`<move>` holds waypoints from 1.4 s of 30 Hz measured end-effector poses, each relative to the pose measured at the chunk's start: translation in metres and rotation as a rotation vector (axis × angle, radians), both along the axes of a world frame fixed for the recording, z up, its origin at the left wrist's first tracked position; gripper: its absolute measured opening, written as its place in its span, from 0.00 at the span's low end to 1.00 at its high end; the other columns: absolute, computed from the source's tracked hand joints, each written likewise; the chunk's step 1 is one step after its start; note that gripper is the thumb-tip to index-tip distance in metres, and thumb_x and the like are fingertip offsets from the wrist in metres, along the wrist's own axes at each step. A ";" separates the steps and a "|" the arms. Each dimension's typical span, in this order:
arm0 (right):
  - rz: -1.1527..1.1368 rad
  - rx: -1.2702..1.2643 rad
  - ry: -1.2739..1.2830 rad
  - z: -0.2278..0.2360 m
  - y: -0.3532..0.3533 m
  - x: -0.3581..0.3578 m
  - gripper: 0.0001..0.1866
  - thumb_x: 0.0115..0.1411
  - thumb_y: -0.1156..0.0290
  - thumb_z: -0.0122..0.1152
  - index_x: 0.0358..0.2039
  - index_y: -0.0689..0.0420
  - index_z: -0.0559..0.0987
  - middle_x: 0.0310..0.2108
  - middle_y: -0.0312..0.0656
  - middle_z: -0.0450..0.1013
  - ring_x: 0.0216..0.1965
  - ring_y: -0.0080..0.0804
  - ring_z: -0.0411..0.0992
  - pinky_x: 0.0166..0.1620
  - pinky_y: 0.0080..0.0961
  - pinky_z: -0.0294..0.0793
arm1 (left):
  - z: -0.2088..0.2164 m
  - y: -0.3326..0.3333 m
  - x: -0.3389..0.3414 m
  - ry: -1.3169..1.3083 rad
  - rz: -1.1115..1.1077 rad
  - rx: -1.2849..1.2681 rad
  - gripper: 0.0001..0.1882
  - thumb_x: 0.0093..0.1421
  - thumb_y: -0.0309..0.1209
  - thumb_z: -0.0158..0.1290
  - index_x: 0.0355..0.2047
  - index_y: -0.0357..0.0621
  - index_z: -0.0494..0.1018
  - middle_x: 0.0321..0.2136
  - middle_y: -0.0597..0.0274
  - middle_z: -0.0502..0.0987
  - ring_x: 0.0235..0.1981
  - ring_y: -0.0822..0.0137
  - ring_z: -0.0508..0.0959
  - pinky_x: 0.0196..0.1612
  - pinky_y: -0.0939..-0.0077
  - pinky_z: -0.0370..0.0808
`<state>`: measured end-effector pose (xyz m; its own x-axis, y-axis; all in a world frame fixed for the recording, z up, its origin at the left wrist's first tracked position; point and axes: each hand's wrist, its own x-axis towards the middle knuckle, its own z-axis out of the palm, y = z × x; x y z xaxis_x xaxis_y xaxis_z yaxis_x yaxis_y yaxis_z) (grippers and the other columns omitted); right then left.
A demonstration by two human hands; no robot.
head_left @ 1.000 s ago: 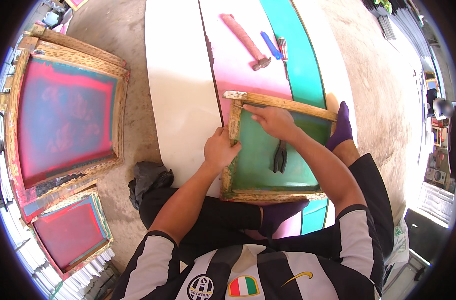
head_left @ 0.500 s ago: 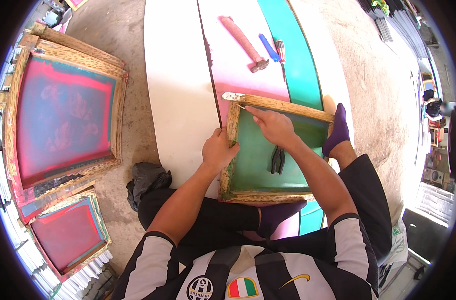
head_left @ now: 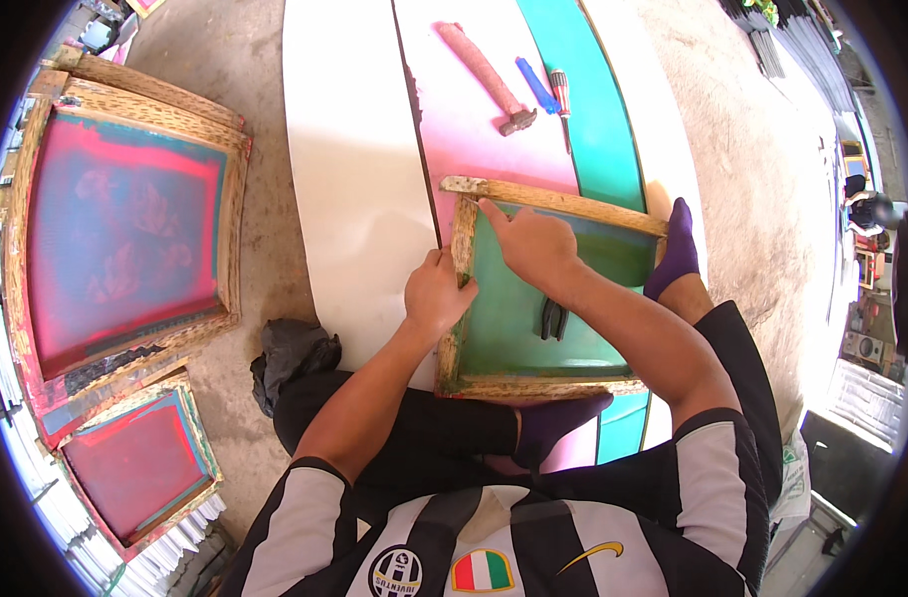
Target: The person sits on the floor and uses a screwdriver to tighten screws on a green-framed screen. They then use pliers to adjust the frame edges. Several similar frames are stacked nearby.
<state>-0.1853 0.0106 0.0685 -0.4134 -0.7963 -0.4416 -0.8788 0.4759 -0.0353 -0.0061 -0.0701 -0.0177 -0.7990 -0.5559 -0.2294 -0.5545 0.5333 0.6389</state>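
A wooden screen-printing frame (head_left: 563, 200) with green mesh (head_left: 513, 328) lies at a slant before my crossed legs. My left hand (head_left: 437, 297) is closed around its left bar, thumb on the inner side. Over the mesh, my right hand (head_left: 535, 245) stretches its index finger to the frame's far left corner. Its other fingers are curled under, and whatever they hold is hidden. Black-handled pliers (head_left: 552, 318) rest on the mesh, partly covered by my right forearm. The wood at that corner (head_left: 463, 185) looks pale and worn.
Beyond the frame lie a hammer (head_left: 486, 78), a blue-handled tool (head_left: 537, 87) and a screwdriver (head_left: 561, 104) on white, pink and turquoise boards (head_left: 359, 129). Two other screen frames, one large (head_left: 237, 209) and one small (head_left: 215, 466), stand at left. A black plastic bag (head_left: 293, 360) sits by my left knee.
My right hand has shifted slightly left and up, its fingertip closer to the frame's corner. The right forearm now covers more of the pliers. My left hand keeps its hold.
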 end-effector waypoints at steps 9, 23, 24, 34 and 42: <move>-0.054 -0.159 -0.118 -0.018 0.014 -0.017 0.23 0.76 0.61 0.52 0.69 0.40 0.75 0.41 0.50 0.83 0.38 0.56 0.81 0.43 0.50 0.80 | -0.003 -0.002 0.003 0.081 0.060 0.021 0.30 0.52 0.41 0.69 0.51 0.35 0.77 0.36 0.46 0.79 0.35 0.41 0.83 0.39 0.48 0.80; -0.010 -0.344 -0.268 -0.048 0.020 -0.043 0.23 0.74 0.59 0.58 0.68 0.35 0.77 0.34 0.47 0.82 0.34 0.49 0.81 0.41 0.44 0.81 | 0.001 -0.003 0.000 0.026 0.008 0.030 0.33 0.54 0.42 0.67 0.53 0.30 0.75 0.41 0.44 0.80 0.37 0.41 0.84 0.39 0.50 0.83; -0.012 -0.435 -0.329 -0.065 0.025 -0.049 0.23 0.74 0.59 0.58 0.69 0.35 0.77 0.32 0.46 0.81 0.32 0.47 0.81 0.40 0.44 0.81 | 0.001 -0.003 -0.002 0.031 0.003 0.024 0.33 0.54 0.42 0.67 0.53 0.30 0.75 0.41 0.44 0.80 0.37 0.41 0.84 0.39 0.49 0.83; -0.809 -0.059 -1.366 -0.025 0.012 -0.062 0.25 0.80 0.61 0.50 0.75 0.42 0.70 0.24 0.29 0.66 0.17 0.14 0.56 0.20 0.14 0.56 | 0.000 -0.004 0.001 0.027 0.006 0.042 0.34 0.54 0.43 0.68 0.55 0.30 0.74 0.43 0.43 0.80 0.38 0.41 0.84 0.41 0.49 0.82; -0.298 -0.538 -0.624 -0.062 0.061 -0.023 0.28 0.74 0.64 0.58 0.73 0.39 0.72 0.31 0.41 0.78 0.30 0.34 0.77 0.37 0.38 0.79 | 0.008 -0.004 -0.003 -0.021 0.003 0.068 0.32 0.54 0.41 0.70 0.52 0.32 0.75 0.43 0.44 0.80 0.39 0.42 0.85 0.41 0.50 0.83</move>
<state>-0.2080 0.0714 0.0062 -0.4458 -0.8590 -0.2518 -0.4663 0.4629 -0.7538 -0.0092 -0.0739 -0.0096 -0.7920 -0.5406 -0.2838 -0.5698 0.4875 0.6615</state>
